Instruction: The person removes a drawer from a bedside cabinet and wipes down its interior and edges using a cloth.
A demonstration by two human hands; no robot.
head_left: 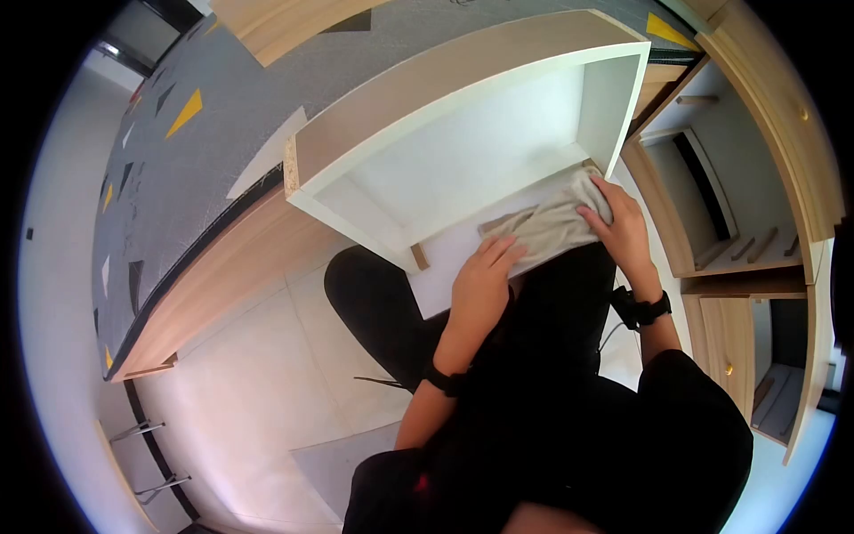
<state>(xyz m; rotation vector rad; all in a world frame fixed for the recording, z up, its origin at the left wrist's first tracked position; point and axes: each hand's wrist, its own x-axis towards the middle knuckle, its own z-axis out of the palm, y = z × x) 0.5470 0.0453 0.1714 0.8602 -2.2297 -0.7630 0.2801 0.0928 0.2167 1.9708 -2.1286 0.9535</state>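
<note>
A white drawer-like box (pixel 463 133) stands tilted against the edge of the grey patterned surface, its open side facing me. Its lower panel rests by my lap. On that panel lies a crumpled beige cloth (pixel 556 218). My left hand (pixel 485 280) lies at the left end of the cloth, fingertips on it, fingers slightly bent and a little apart. My right hand (pixel 620 227) holds the right end of the cloth between thumb and fingers. A small wooden block (pixel 419 257) sits at the lower left corner of the box.
The grey surface with yellow and white triangles (pixel 213 160) fills the upper left. At the right stands a wooden cabinet (pixel 712 329) with open compartments. Pale floor tiles (pixel 258 356) lie at the lower left. Black-clothed legs are folded beneath my hands.
</note>
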